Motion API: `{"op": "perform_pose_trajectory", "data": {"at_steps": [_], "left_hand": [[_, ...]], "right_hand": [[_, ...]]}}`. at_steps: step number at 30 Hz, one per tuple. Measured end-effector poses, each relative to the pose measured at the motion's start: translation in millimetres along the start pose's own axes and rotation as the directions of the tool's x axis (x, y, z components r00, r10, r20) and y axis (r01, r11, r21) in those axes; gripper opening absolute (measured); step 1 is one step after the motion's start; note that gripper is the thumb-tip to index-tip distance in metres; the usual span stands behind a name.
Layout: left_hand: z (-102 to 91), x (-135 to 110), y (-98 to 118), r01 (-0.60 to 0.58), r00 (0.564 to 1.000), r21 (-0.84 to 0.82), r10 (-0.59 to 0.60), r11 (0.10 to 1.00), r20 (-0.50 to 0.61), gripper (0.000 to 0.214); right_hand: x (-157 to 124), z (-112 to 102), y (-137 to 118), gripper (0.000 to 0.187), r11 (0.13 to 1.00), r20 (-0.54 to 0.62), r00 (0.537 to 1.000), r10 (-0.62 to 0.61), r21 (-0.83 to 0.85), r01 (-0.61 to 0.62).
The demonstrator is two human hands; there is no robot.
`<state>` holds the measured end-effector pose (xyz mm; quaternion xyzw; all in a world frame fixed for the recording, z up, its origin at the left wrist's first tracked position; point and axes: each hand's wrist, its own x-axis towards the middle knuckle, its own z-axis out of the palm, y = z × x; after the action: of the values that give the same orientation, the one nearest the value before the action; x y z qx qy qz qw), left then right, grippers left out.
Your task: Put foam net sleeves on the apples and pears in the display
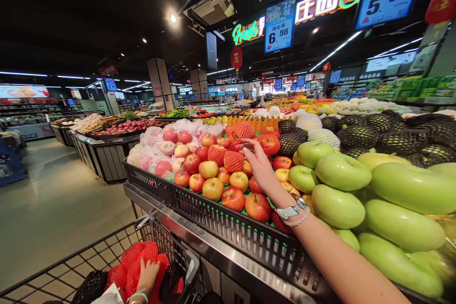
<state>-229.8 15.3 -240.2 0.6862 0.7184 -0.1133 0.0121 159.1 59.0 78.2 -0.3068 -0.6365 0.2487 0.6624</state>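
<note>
My right hand point(259, 161), wearing a watch and a beaded bracelet, reaches over the black fruit crate point(228, 213). Its fingers are apart with nothing visible in them, close beside an apple in a red foam net point(234, 161). Bare red-yellow apples point(233, 198) lie piled in front and to the left. Another netted fruit point(269, 144) sits just beyond the fingers. At the bottom left, my left hand point(147, 275) rests in the shopping cart point(96, 251). Its fingers are curled on red foam netting point(137, 256); what lies inside the netting is hidden.
Large green fruits point(344, 204) are heaped on the right, with black-netted fruits point(377, 130) behind them. Clear-bagged fruits point(167, 145) fill the crate's left end. A metal edge point(228, 242) runs below the crate. Across the aisle floor point(64, 185) stands a vegetable stand point(101, 152).
</note>
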Motion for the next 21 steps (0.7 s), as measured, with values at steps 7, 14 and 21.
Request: {"op": "perform_pose_trajectory", "data": {"at_steps": [7,14,21], "left_hand": [[-83.9,20,-5,0.019,0.992,-0.046,-0.024,0.999,-0.124,0.055],[-222.0,-29,36,-0.334,0.84,-0.163,0.215,0.928,-0.499,0.031],[-275.1,-74,111,-0.805,0.327,-0.404,-0.243,0.433,-0.913,0.015]], "right_hand": [[3,-5,-4,0.03,0.999,-0.022,0.999,-0.047,-0.007,0.047],[-6,0,-9,0.018,0.996,0.318,0.948,0.01,-0.091,0.02],[-18,5,-13,0.008,0.98,0.636,0.765,0.105,-0.198,0.03]]}}
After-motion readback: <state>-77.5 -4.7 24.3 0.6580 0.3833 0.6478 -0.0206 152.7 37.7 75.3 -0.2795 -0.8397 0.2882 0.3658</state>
